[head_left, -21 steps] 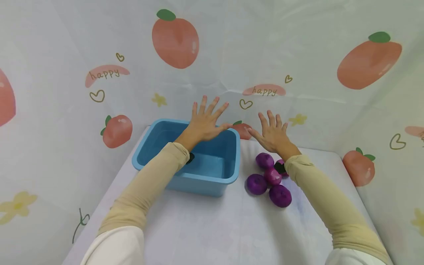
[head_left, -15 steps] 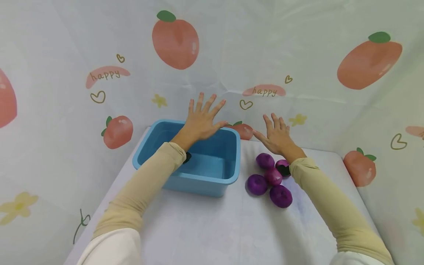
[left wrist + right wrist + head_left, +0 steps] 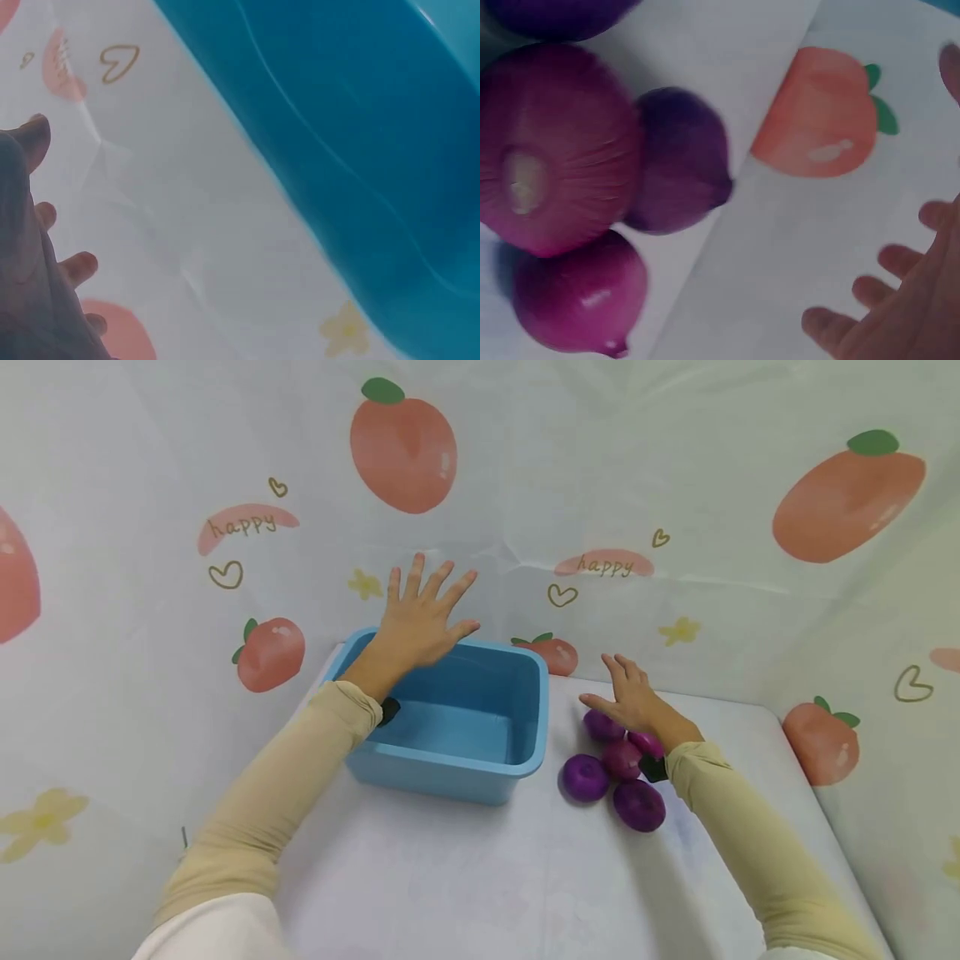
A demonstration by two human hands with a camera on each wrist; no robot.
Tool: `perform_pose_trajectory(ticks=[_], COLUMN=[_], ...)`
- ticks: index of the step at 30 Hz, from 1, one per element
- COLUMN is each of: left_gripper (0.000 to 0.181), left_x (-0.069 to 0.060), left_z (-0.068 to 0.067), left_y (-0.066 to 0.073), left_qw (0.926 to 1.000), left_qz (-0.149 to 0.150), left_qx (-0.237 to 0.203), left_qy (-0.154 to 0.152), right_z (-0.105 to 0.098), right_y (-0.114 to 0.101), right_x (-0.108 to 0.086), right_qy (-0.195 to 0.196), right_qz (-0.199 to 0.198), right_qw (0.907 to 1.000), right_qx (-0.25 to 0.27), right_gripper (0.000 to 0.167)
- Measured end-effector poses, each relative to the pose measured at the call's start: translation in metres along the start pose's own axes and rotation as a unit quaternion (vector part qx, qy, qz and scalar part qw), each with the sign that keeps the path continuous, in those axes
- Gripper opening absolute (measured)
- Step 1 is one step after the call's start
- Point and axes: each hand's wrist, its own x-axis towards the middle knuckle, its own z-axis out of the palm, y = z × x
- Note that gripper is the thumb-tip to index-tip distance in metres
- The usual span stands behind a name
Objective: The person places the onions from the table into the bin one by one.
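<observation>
My left hand [image 3: 420, 625], fingers spread, hovers over the back left part of a light blue plastic tub [image 3: 450, 785] and holds nothing. In the left wrist view the tub's wall [image 3: 360, 135] shows beside that hand. My right hand [image 3: 633, 700] is lower, above the far side of a cluster of purple onions, its fingers extended and apart from them. Among them are a dark onion [image 3: 585, 778], another dark onion [image 3: 639, 806] and a redder onion [image 3: 622, 760]. The right wrist view shows a pink onion [image 3: 581, 296] close up, with the right fingers [image 3: 900, 261] off to one side.
The tub and onions stand on a white-covered table [image 3: 450, 877]. Behind it hangs a white cloth [image 3: 510, 460] printed with peaches, hearts and flowers. A small black object [image 3: 388, 711] sits at the left wrist, and a similar one [image 3: 654, 767] at the right wrist.
My left hand has moved left and slightly up over the tub. The right hand has come down and a little right, nearer the onions. Tub and onions have stayed put.
</observation>
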Motion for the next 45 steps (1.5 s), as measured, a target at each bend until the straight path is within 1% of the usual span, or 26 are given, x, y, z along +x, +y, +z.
perform_pose_trajectory(ticks=[3, 5, 9, 13, 16, 19, 22, 24, 27, 30, 36, 40, 45], left_gripper=[0.075, 0.075, 0.073, 0.071, 0.068, 0.066, 0.064, 0.063, 0.062, 0.063, 0.064, 0.065, 0.067], left_x=[-0.007, -0.012, -0.023, -0.034, -0.042, -0.050, -0.057, -0.061, -0.066, -0.071, -0.076, -0.079, -0.082], left_z=[-0.005, -0.009, -0.018, -0.025, -0.027, -0.025, -0.019, -0.013, -0.002, 0.009, 0.029, 0.040, 0.050], left_y=[-0.011, -0.018, -0.034, -0.052, -0.066, -0.079, -0.091, -0.099, -0.109, -0.117, -0.127, -0.133, -0.138], left_qw=[0.9999, 0.9998, 0.9990, 0.9976, 0.9964, 0.9947, 0.9938, 0.9943, 0.9960, 0.9982, 0.9998, 0.9999, 0.9994], left_qz=[-0.005, -0.004, 0.006, 0.017, 0.030, 0.045, 0.054, 0.052, 0.041, 0.023, 0.005, -0.009, -0.022], left_qx=[0.006, 0.005, -0.010, -0.017, -0.009, 0.002, 0.007, 0.007, 0.003, 0.003, 0.008, -0.004, -0.025], left_qy=[0.007, 0.018, 0.044, 0.065, 0.079, 0.092, 0.097, 0.092, 0.080, 0.056, 0.018, 0.009, -0.006], right_z=[0.007, 0.011, 0.017, 0.022, 0.026, 0.030, 0.033, 0.035, 0.036, 0.036, 0.036, 0.035, 0.036], right_y=[0.008, 0.014, 0.025, 0.033, 0.036, 0.037, 0.037, 0.038, 0.038, 0.037, 0.036, 0.035, 0.034], right_x=[-0.001, -0.002, -0.004, -0.006, -0.006, -0.004, -0.003, -0.003, -0.003, -0.003, 0.000, 0.001, 0.001], right_qy=[-0.006, -0.011, -0.023, -0.031, -0.030, -0.031, -0.039, -0.046, -0.054, -0.055, -0.066, -0.075, -0.074], right_qz=[-0.001, 0.002, 0.013, 0.010, 0.003, -0.001, 0.003, 0.006, 0.009, 0.001, 0.000, 0.006, 0.001], right_qw=[0.9999, 0.9995, 0.9984, 0.9983, 0.9984, 0.9983, 0.9979, 0.9977, 0.9975, 0.9974, 0.9969, 0.9964, 0.9966], right_qx=[-0.013, -0.030, -0.050, -0.049, -0.047, -0.049, -0.051, -0.049, -0.045, -0.047, -0.043, -0.039, -0.036], right_gripper=[0.101, 0.102, 0.102, 0.102, 0.101, 0.096, 0.092, 0.090, 0.088, 0.084, 0.079, 0.079, 0.077])
